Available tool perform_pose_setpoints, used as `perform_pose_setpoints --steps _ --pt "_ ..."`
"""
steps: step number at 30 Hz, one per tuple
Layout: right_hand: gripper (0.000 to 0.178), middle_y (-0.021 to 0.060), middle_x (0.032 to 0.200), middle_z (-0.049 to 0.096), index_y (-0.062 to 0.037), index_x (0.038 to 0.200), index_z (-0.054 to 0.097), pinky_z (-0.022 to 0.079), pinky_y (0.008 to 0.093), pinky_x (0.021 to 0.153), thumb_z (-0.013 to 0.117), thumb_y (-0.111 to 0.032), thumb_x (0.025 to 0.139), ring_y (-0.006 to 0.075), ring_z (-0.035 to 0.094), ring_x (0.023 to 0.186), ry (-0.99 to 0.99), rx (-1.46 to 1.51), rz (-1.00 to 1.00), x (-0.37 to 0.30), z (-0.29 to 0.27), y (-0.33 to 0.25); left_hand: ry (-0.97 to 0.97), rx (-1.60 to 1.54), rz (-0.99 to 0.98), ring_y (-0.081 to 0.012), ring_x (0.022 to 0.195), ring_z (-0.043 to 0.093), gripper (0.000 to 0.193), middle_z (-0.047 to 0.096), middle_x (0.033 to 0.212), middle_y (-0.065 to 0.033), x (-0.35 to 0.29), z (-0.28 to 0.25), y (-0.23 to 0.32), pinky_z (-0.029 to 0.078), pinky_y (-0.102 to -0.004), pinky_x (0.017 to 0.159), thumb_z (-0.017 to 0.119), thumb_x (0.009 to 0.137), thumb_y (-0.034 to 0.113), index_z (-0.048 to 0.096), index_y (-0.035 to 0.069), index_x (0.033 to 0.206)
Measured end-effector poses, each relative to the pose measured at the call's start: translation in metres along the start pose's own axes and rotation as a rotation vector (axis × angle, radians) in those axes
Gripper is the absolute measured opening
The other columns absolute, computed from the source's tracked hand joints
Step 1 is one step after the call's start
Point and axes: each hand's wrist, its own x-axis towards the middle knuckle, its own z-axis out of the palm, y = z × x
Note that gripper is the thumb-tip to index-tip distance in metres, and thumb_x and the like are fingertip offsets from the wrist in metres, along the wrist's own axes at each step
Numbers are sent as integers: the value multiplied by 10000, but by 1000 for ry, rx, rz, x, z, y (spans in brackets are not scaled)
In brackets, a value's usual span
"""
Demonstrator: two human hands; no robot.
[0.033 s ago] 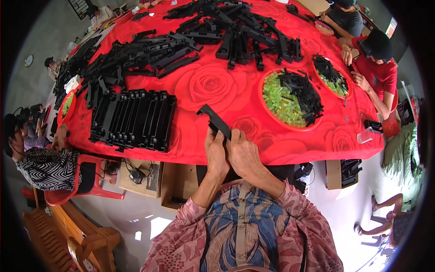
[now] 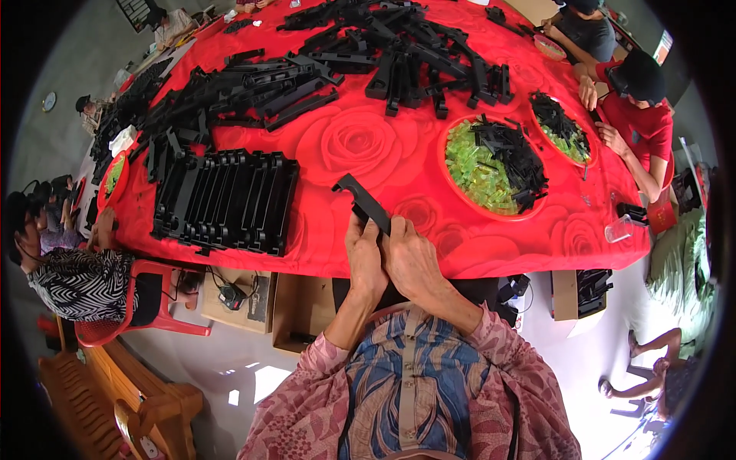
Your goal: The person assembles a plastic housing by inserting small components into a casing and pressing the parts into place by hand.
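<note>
A long black plastic part with a hooked far end is gripped between my two hands, tilted over the table's near edge. My left hand is closed round its left side. My right hand pinches the near right end, its fingers pressed together. Whether a smaller piece sits under my fingertips is hidden. To the left lies a neat row of similar black parts, set side by side. On the right stands a round orange-red basin holding pale green clear pieces and small black strips.
A large heap of black parts spreads across the far side of the red rose-patterned tablecloth. A second basin sits before a co-worker in red. A clear cup lies near the right edge. Open cardboard boxes stand below.
</note>
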Motion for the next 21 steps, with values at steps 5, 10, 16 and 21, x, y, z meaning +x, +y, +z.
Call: perform_pose_setpoints --steps 5,10,16,21 --pt "202 238 768 568 59 940 457 531 438 522 567 -103 890 381 645 675 67 0 -60 0 4 -2 40 -15 36 -127 856 601 160 618 956 -28 -1 3 4 499 -276 765 482 967 38 562 67 1102" --pt "222 211 771 576 14 905 459 526 443 514 602 -155 885 375 649 670 65 -70 13 -3 5 -1 39 11 44 -101 795 580 144 606 899 0 -1 7 5 471 -247 703 515 927 31 569 83 1050" --pt "212 197 743 575 -5 879 464 511 459 483 607 -162 891 377 644 607 28 -92 -11 -2 10 6 14 -54 -116 -140 826 582 119 605 909 -38 6 0 11 480 -283 750 504 903 30 570 48 1000" --pt "181 208 718 576 3 869 484 485 473 476 592 -140 900 394 622 585 61 -81 -29 0 12 4 -84 -139 -232 -190 881 581 133 599 940 -76 15 -9 14 481 -318 815 470 881 -3 556 20 979"
